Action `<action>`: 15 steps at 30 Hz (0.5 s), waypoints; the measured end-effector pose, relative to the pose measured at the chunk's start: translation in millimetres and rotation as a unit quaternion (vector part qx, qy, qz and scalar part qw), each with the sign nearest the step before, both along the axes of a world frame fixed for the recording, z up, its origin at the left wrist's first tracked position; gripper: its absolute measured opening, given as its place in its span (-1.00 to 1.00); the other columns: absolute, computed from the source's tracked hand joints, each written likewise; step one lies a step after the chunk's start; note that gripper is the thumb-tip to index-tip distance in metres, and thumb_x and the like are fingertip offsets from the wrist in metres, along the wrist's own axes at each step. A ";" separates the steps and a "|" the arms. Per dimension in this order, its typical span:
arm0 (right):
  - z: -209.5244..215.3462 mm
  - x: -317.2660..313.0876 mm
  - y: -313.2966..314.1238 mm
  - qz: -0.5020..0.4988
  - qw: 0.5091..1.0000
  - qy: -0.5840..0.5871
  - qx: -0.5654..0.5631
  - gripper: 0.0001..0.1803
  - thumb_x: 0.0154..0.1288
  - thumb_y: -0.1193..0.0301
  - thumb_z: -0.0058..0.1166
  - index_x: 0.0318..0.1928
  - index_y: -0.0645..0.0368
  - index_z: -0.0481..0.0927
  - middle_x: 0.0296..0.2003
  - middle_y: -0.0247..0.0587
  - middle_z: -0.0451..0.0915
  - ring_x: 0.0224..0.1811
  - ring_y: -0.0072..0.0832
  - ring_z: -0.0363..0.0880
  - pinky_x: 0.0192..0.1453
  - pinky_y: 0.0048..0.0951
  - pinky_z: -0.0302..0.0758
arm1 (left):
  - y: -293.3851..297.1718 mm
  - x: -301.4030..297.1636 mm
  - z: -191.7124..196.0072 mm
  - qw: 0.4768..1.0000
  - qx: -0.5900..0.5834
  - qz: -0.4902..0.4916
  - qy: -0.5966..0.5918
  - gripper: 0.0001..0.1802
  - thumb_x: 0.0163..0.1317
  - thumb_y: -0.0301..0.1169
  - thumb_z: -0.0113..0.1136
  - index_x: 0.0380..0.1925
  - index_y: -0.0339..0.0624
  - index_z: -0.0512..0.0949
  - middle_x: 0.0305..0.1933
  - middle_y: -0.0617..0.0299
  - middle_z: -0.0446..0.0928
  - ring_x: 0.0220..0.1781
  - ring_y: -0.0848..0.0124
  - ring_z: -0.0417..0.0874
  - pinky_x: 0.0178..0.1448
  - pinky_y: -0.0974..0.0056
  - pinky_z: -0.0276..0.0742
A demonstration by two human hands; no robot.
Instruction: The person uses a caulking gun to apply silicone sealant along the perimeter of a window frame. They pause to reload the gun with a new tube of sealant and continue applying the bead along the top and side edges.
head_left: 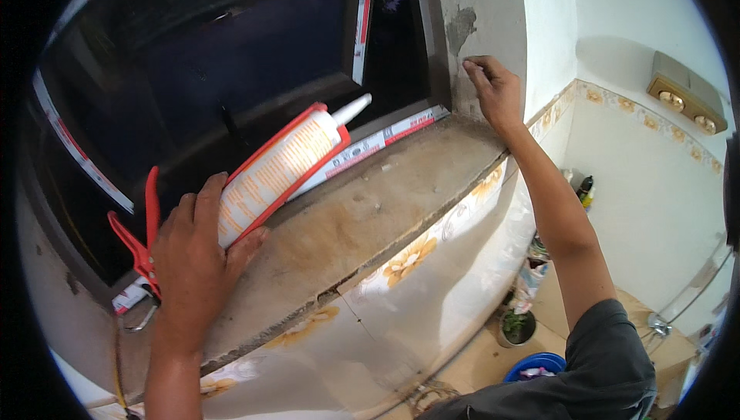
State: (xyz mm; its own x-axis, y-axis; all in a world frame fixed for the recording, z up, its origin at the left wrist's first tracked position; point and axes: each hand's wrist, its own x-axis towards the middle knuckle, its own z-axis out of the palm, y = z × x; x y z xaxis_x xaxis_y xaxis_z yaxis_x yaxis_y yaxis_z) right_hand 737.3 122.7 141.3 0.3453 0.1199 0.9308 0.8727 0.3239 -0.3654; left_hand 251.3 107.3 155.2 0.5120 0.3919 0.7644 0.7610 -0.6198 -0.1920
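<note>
Two bare hands are at work by a window. The left hand is wrapped around the rear of a red sealant gun, its thumb along the lower side and its fingers over the upper edge. The right hand is raised, its fingers bent and drawn together toward the thumb, near the wall beside the window; whether anything is pinched there, I cannot tell.

Inside the gun lies a white cartridge with orange print, and its pale nozzle points up and to the right, toward the lower window frame. The gun is tilted above the left part of the sill, with its red handle on the far left of the hand that grips it. Just below that handle is a metal clip.

Beneath runs the rough, brown-grey sill. Behind it stands the dark window, with a printed protective strip along the bottom of the frame and similar strips higher up. Plaster is missing in a grey patch on the white wall, near the right hand. Floral tiles face the wall below the sill.

Farther out, a dark sleeve covers the right upper arm. A potted plant and a blue basin are on the floor, and a lamp fixture hangs on the far wall.
</note>
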 end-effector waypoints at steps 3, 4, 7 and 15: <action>3.1 -23.7 -32.7 0.016 0.991 0.100 -0.083 -0.79 0.42 0.34 0.35 -0.15 0.26 0.74 -0.56 -0.15 0.57 -0.49 -0.45 0.54 -0.28 -0.38 0.51 | -2.3 -0.9 18.3 0.994 0.096 -0.019 -0.038 -0.11 0.02 -0.13 0.65 0.33 -0.22 0.48 -0.02 -0.08 0.63 -0.06 -0.01 0.71 0.01 0.00 0.61; -1.4 -32.3 -37.9 0.073 0.994 0.067 -0.049 -0.77 0.41 0.32 0.36 -0.19 0.27 0.73 -0.57 -0.19 0.55 -0.50 -0.46 0.51 -0.29 -0.39 0.50 | -6.0 0.2 24.9 0.990 0.129 -0.021 -0.047 -0.11 0.03 -0.13 0.65 0.34 -0.22 0.48 -0.01 -0.07 0.63 -0.05 -0.02 0.70 0.01 0.00 0.61; -11.7 -65.2 -62.7 0.186 0.977 0.053 -0.090 -0.74 0.41 0.29 0.36 -0.22 0.27 0.71 -0.54 -0.28 0.54 -0.48 -0.51 0.48 -0.30 -0.42 0.47 | -26.3 7.7 54.6 0.986 0.144 -0.001 -0.086 -0.15 0.10 -0.18 0.62 0.37 -0.21 0.47 0.16 -0.13 0.60 0.13 -0.02 0.69 0.17 0.03 0.59; -3.7 -104.5 -106.0 0.353 0.911 -0.133 -0.167 -0.38 0.41 0.26 0.36 0.40 0.13 0.49 0.29 -0.07 0.57 0.30 -0.24 0.60 0.39 -0.21 0.55 | -67.5 99.9 173.7 0.947 -0.031 -0.202 -0.247 -0.31 0.21 0.01 0.51 0.06 -0.37 0.57 -0.23 0.10 0.65 -0.28 0.38 0.67 -0.08 0.28 0.58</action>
